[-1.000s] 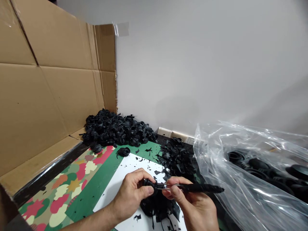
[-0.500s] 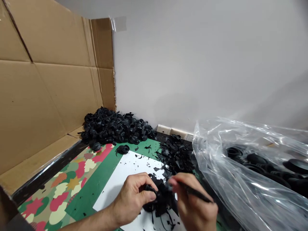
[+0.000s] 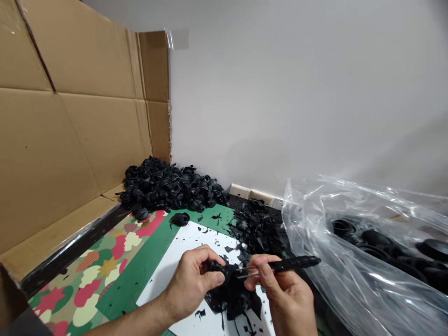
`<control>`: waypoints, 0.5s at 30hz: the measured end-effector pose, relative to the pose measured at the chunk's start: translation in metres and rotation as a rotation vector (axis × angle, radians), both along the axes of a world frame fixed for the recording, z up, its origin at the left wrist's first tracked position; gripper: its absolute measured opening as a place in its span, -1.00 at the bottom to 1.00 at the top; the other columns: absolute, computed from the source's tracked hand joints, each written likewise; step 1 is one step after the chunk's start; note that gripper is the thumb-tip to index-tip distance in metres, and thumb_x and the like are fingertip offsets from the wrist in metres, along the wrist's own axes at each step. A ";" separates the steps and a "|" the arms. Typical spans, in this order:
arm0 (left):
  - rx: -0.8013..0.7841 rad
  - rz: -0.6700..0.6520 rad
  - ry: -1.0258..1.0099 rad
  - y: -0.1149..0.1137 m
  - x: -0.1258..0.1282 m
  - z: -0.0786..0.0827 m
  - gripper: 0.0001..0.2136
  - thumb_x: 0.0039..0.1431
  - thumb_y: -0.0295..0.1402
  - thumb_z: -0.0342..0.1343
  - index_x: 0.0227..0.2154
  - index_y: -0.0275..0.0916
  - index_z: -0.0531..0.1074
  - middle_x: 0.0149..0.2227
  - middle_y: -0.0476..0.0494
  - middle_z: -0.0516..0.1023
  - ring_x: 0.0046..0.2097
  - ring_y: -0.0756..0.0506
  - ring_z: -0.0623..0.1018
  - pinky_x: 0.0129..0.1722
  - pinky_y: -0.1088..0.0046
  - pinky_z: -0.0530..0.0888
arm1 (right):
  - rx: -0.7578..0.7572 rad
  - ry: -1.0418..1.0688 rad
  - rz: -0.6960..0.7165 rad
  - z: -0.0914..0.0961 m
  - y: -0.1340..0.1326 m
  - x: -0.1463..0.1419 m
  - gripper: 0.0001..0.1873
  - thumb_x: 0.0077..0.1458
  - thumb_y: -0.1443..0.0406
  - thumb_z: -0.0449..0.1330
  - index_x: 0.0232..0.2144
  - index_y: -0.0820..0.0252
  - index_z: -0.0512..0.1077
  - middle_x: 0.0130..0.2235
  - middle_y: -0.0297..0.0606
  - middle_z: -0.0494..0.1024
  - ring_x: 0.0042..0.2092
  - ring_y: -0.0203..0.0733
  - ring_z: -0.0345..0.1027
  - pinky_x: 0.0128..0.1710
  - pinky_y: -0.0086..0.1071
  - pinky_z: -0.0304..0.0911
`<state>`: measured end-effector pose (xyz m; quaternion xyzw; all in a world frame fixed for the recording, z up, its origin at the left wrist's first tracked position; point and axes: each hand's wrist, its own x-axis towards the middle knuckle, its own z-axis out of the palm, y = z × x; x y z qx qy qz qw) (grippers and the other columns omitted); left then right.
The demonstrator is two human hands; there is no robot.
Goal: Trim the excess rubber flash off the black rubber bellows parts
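My left hand (image 3: 196,275) pinches a small black ribbed rubber part (image 3: 215,266) between thumb and fingers; much of the part is hidden. In my right hand (image 3: 285,284) is a black-handled tool (image 3: 297,263), held roughly level, its two thin metal prongs pointing left toward the rubber part. Whether the prongs touch it I cannot tell. Under both hands lies a heap of black rubber scraps (image 3: 233,301) on a white sheet (image 3: 164,270).
Black rubber parts (image 3: 168,184) are piled by the cardboard wall (image 3: 87,93). One part (image 3: 180,219) lies apart on the green mat (image 3: 140,247). Black offcuts (image 3: 261,226) are heaped behind my hands. A clear plastic bag (image 3: 308,224) with larger black pieces stands at right.
My right hand has turned over, bringing the tool from a downward slant to nearly level, with its metal prongs showing. My left hand still grips the rubber part in about the same place.
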<state>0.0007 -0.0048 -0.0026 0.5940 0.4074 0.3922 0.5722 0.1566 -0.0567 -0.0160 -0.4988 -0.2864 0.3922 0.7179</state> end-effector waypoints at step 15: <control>0.070 0.085 0.044 0.002 0.000 -0.005 -0.81 -0.27 -0.60 0.13 -0.52 -0.26 0.53 -0.47 -0.02 0.42 -0.39 -0.07 0.39 -0.38 0.45 0.29 | 0.089 0.138 0.575 0.007 -0.006 -0.007 -0.54 -0.10 -0.08 0.30 -0.56 0.22 0.47 -0.48 -0.22 0.53 -0.54 -0.19 0.45 -0.50 -0.34 0.33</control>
